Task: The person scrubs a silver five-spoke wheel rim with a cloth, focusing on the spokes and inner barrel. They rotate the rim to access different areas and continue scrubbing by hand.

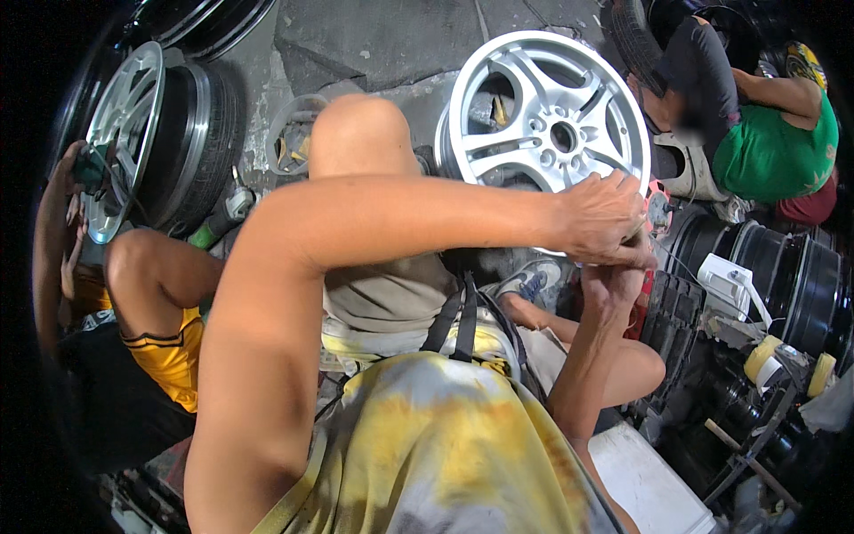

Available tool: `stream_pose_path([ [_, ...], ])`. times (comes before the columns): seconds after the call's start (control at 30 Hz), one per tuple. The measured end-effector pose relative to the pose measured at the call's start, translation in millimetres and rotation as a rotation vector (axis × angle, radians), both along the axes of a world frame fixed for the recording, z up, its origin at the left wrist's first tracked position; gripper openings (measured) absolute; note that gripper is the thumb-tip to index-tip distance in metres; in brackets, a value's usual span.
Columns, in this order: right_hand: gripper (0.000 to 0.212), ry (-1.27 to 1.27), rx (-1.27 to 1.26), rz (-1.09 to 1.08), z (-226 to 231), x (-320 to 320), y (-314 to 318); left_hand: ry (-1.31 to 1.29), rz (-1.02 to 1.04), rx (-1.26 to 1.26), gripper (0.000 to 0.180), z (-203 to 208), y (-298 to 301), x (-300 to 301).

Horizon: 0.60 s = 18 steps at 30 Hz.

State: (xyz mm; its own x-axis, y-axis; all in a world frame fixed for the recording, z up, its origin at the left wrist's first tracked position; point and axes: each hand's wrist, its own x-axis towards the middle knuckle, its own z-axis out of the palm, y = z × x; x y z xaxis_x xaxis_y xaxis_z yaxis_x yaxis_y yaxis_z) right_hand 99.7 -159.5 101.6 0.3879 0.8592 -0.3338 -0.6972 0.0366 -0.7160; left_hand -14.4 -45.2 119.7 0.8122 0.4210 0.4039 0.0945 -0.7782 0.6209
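A silver multi-spoke alloy wheel stands tilted in front of me, just right of my raised knee. My left hand reaches across from the left and lies at the wheel's lower right edge, its fingers bent and closed. Right below it, my right hand comes up from the lower right, with its fingers closed and touching the left one. Whatever is between the two hands is hidden by the fingers.
On the left, another person holds a dark green power tool against a silver wheel. A green-bodied grinder lies on the floor. A co-worker in a green shirt sits at right, near stacked dark wheels and a white box.
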Motion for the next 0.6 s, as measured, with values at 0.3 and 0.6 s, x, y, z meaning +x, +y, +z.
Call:
stream_pose_path([
  [0.3, 0.031, 0.206, -0.084, -0.041, 2.1, -28.8, 12.0, 0.006, 0.134, 0.206, 0.059, -12.1, 27.1, 0.5],
  [0.6, 0.031, -0.197, -0.193, -0.099, -1.6, -30.5, 37.4, 0.147, 0.169, 0.078, 0.057, 4.2, 44.5, -6.7],
])
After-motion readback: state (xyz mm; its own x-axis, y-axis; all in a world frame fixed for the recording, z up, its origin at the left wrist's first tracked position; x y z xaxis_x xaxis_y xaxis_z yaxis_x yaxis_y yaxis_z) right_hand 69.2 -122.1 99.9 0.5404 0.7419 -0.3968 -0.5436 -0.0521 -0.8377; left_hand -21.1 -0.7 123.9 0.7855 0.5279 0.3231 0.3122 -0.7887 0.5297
